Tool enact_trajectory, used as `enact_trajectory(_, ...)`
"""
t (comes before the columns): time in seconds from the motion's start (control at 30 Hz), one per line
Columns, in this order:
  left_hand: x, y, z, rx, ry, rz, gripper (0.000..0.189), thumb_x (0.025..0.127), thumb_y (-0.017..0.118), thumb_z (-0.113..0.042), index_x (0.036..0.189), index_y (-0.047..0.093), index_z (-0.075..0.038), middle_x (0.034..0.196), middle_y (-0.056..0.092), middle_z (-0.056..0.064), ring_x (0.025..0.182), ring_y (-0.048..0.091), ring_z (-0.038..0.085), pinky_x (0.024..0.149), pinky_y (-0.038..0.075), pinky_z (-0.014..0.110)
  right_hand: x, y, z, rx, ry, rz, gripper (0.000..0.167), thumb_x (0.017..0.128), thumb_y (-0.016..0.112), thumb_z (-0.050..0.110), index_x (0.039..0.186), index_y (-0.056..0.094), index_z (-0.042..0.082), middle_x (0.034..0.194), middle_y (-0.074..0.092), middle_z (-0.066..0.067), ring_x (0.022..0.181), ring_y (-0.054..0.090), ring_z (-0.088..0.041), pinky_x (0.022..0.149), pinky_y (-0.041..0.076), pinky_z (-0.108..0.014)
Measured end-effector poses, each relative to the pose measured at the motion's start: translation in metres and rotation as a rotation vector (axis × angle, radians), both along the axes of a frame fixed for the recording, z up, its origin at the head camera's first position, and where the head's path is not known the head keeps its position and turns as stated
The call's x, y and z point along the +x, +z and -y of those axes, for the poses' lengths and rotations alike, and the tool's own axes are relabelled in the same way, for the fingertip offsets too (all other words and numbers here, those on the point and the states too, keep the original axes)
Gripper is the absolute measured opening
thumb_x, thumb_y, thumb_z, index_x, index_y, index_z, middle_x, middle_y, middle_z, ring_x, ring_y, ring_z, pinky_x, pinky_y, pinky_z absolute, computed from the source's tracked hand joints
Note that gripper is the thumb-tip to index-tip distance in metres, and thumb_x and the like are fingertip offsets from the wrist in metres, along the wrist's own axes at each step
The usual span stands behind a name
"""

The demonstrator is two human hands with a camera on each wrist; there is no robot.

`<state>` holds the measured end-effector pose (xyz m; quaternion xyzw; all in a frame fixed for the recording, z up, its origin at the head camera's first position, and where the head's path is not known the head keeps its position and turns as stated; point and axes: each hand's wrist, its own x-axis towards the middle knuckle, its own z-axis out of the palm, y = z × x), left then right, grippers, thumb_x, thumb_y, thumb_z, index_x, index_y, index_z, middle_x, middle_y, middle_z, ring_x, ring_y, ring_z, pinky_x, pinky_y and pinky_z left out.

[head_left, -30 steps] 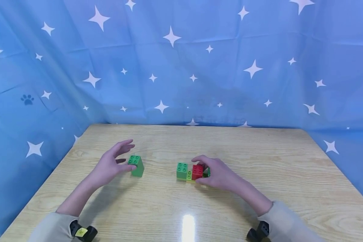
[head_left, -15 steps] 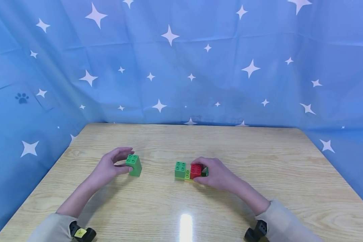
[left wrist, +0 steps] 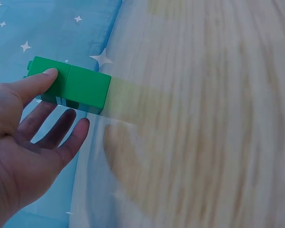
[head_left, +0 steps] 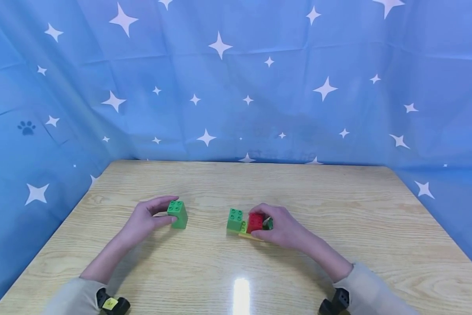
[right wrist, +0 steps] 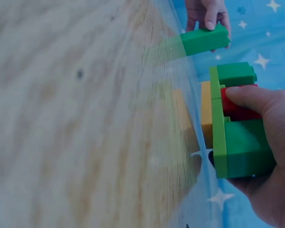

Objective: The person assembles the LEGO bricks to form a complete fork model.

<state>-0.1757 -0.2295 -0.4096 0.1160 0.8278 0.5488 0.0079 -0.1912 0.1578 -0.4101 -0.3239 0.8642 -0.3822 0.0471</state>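
My left hand (head_left: 147, 218) pinches an upright stack of two green toy bricks (head_left: 178, 215) between thumb and fingers. In the left wrist view the thumb lies on a side face of this green stack (left wrist: 80, 85), while other fingers hang apart from it. My right hand (head_left: 284, 227) grips a built piece by its red brick (head_left: 255, 222). That piece has a light green base (right wrist: 218, 137), a green brick (head_left: 235, 218) at its left end and another green brick (right wrist: 249, 147) at its right. An orange brick (right wrist: 206, 114) sits under the base. My right fingers are partly hidden behind the bricks.
Both hands work above a wood-grain table (head_left: 318, 188) with a glossy top. A blue curtain (head_left: 236, 78) with white stars hangs behind and along its sides. A camera (head_left: 113, 302) is strapped at the left wrist, and another camera (head_left: 334, 302) at the right.
My left fingers have moved in from spread to grip the green stack, which has shifted slightly right. The built piece in my right hand has tilted a little.
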Motion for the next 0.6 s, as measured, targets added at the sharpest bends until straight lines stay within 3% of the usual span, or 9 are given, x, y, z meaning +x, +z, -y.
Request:
enact_trajectory(0.23,-0.001,-0.003,-0.008,0.041,-0.022,0.014,0.054,0.090,0.079,-0.008,0.140,0.060,0.002,0.127,0.066,0.019,0.119,0.063,0.037,0.087,0.056,0.026,0.001,-0.002,-0.003,-0.061,-0.015,0.024,0.041,0.089,0.081,0.013,0.125,0.064,0.003,0.101,0.068,0.002,0.090,0.064,-0.016,0.075,0.056,-0.030)
enact_trajectory(0.6,-0.006,-0.004,-0.034,0.075,-0.051,0.073,0.051,0.090,0.079,-0.010,0.138,0.063,0.000,0.121,0.070,0.018,0.115,0.065,0.034,0.085,0.057,0.030,0.006,-0.001,-0.005,-0.124,-0.053,-0.069,0.042,0.089,0.082,0.013,0.126,0.065,0.003,0.112,0.070,-0.006,0.094,0.065,-0.017,0.077,0.057,-0.031)
